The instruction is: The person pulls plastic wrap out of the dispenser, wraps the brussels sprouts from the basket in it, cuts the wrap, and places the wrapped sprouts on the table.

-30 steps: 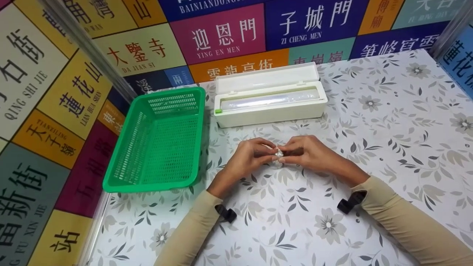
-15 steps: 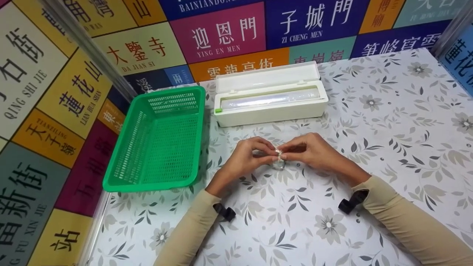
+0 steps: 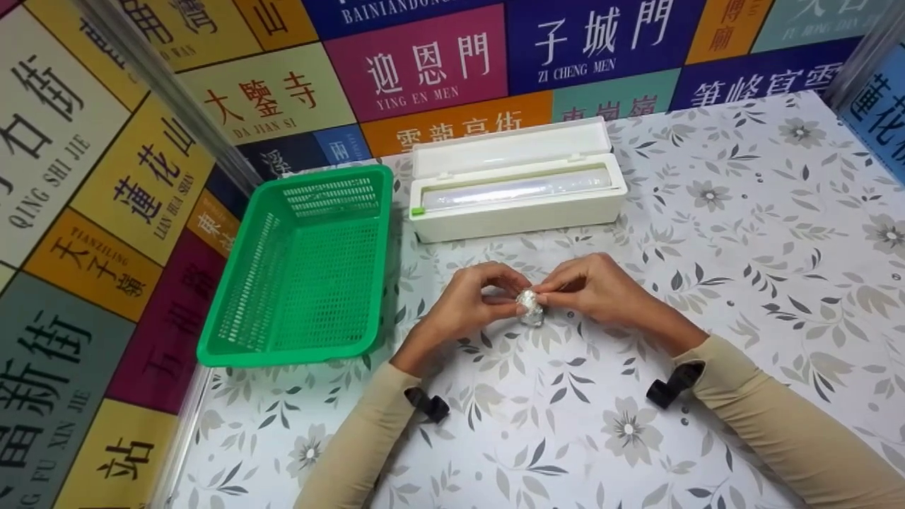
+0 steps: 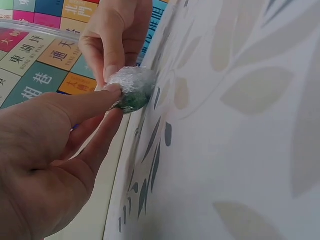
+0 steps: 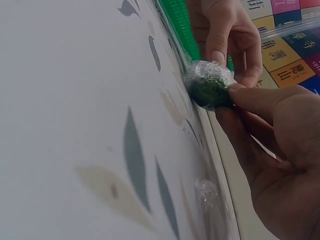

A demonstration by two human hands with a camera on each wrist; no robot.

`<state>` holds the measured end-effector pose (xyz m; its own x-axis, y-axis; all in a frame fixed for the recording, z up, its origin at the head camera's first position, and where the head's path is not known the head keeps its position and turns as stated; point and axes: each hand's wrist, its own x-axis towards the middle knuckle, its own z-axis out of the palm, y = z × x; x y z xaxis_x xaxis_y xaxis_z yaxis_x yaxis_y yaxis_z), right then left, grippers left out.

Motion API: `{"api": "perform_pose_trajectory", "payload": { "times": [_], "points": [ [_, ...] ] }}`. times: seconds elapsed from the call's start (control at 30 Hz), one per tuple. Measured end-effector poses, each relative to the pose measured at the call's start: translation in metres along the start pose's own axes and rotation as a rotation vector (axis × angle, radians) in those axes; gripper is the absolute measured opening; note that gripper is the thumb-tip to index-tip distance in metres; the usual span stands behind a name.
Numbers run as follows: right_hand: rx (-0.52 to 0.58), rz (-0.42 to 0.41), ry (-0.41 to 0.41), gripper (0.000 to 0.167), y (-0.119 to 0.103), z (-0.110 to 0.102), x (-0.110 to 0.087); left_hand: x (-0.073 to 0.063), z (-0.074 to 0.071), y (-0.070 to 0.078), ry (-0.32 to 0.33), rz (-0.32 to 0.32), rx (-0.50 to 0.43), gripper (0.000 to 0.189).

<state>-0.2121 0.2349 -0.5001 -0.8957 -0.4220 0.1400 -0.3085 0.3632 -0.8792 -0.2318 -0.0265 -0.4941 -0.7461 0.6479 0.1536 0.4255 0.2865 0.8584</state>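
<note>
Between both hands is a small roundish bundle [image 3: 530, 308], dark green inside and wrapped in crinkled clear plastic film. What the green thing is cannot be told. My left hand [image 3: 472, 300] pinches the bundle from the left with thumb and fingers. From the right, my right hand [image 3: 597, 288] pinches its upper side between thumb and forefinger. In the left wrist view the bundle [image 4: 132, 90] shows shiny gathered film on top and green below. The right wrist view has the green part [image 5: 210, 92] close over the tabletop, thumb tip at its side.
Left of the hands stands a green plastic basket [image 3: 385, 283] with slotted walls. Behind them is a long white cling film dispenser [image 3: 520, 225], its lid raised and a roll [image 3: 516, 192] inside. Panels with printed signs [image 3: 417, 71] wall in the flowered tabletop [image 3: 742, 283].
The bundle has come further into view between the fingertips, with more of its film-wrapped surface showing. Both hands' fingertips have shifted slightly on it. Basket and dispenser have stayed put.
</note>
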Motion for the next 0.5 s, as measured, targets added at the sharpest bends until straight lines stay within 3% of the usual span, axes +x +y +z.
{"api": "perform_pose_trajectory", "payload": {
  "times": [0.23,0.5],
  "points": [
    [0.048,0.082,-0.045,0.010,-0.0012,-0.0008,-0.0005,-0.0007,-0.0019,0.0031,-0.011,-0.013,0.040,0.022],
    [0.039,0.063,-0.048,0.010,0.0012,-0.0014,0.0001,0.0007,0.0021,-0.0004,0.030,0.031,0.113,0.019]
  ]
}}
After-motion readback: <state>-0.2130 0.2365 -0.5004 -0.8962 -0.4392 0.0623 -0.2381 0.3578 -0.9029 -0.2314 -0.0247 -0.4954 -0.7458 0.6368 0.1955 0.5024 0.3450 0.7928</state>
